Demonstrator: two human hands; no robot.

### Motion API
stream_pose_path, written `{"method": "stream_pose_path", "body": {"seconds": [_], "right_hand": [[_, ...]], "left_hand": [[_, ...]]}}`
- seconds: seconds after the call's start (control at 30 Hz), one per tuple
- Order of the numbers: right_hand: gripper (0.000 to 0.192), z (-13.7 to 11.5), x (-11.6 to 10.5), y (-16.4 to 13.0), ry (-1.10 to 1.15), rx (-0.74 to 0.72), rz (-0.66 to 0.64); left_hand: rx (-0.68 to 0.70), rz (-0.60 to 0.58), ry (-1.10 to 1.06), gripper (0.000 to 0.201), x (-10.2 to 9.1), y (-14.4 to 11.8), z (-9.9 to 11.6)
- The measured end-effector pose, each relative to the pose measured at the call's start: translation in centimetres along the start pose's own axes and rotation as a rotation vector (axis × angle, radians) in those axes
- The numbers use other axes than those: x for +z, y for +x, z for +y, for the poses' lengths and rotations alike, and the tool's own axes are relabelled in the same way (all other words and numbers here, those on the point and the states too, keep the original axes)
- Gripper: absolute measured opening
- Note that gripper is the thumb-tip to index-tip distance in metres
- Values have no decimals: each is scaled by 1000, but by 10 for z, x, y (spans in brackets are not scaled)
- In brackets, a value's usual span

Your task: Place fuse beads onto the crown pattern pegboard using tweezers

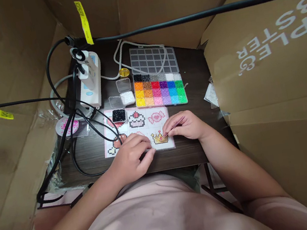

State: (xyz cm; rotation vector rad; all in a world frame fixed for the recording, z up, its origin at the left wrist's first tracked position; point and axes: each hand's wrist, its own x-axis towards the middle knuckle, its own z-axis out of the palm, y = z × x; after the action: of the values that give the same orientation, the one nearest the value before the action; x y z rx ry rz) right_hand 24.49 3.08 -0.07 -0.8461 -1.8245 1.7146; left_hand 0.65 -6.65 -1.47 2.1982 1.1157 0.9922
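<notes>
My right hand [183,125] is closed in a pinch on thin reddish tweezers [175,126], their tips at the crown design [160,138]. The crown, in yellow with a dark outline, sits at the lower right of a pattern sheet [165,109] under a clear gridded board. Across the sheet's lower edge lies my left hand [133,153], its fingers slightly bent and the thumb apart, with nothing seen in it. It covers part of the lower middle design. Whether the tweezers grip a bead is too small to tell.
Beyond the sheet stands a compartment box [162,105] of coloured beads, its clear lid [153,58] open. Small cases hold black beads [118,115] and white beads [127,98]. A power strip [95,91] and looping black cables [71,144] occupy the left. Cardboard walls [273,91] surround the table.
</notes>
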Motion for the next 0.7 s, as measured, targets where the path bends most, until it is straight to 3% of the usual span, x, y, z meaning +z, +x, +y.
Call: {"method": "stream_pose_path", "body": {"seconds": [0.23,0.7], "right_hand": [[13,3,-1,0,-23,-4,-4],[3,6,-2,0,30,-49,-4]], "left_hand": [[-4,6,-6,8,0,0,-1],[4,9,-16,6,1,-1,0]]}}
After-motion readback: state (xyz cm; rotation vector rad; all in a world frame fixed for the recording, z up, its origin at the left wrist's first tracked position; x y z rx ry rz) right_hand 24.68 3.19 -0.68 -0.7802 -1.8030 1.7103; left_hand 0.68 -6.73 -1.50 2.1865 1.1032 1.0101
